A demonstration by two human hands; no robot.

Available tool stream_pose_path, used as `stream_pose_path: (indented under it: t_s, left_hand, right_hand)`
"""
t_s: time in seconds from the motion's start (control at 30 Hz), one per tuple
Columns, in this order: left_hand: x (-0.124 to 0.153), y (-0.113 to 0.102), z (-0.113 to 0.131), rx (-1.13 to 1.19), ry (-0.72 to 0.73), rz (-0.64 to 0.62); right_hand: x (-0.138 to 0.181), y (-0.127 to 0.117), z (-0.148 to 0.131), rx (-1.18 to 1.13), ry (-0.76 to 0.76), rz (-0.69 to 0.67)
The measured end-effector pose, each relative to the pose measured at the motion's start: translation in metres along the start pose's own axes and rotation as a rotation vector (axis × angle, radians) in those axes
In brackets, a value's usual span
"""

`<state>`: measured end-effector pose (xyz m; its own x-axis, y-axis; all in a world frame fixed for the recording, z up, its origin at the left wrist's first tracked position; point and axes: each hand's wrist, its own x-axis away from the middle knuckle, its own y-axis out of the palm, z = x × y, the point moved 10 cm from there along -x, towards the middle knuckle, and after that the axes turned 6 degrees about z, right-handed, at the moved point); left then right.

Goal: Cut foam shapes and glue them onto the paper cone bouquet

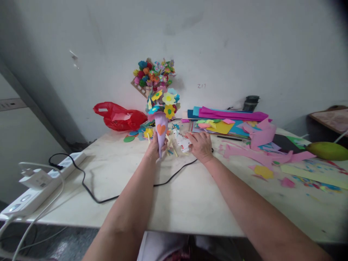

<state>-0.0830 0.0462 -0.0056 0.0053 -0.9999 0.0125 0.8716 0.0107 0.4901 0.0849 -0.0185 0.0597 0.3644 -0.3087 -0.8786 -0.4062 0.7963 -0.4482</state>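
Note:
My left hand (153, 146) is closed around a purple paper cone (163, 141) with an orange heart on its side. Paper flowers (169, 98) in yellow, blue and pink fan out of the cone's top, and its pointed end hangs just over the tabletop. Close by on the right, my right hand (200, 145) has its fingers bent round the near end of a white glue gun (181, 141). The glue gun lies low at the table, its nozzle facing away. Pale yellow strips (172, 145) are scattered between the two hands.
A black cord (176, 174) crosses the table toward a white power strip (57, 177) at left. Behind stand a red plastic bag (119, 117) and flowers on a wooden rack (141, 87). Coloured paper sheets (233, 115), pink scraps (252, 154) and a green mango-like fruit (327, 150) lie right.

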Motion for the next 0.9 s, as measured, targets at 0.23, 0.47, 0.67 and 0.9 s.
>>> stream_pose_path:
  t_s: [0.23,0.47,0.67,0.9]
  left_hand:
    - [-0.002,-0.004,0.010,-0.006,0.115,0.041]
    - [0.000,-0.002,0.009,-0.039,0.107,0.048]
    - [-0.001,-0.004,0.007,-0.090,0.109,0.061]
    - [-0.003,-0.007,0.008,-0.116,0.118,0.085]
  right_hand:
    - [0.001,0.000,-0.001,-0.009,0.004,0.003]
    - [-0.001,-0.001,-0.006,0.004,-0.014,0.009]
    - [-0.002,-0.003,-0.009,0.007,-0.022,0.012]
    - [-0.004,-0.001,-0.011,-0.010,-0.035,-0.022]
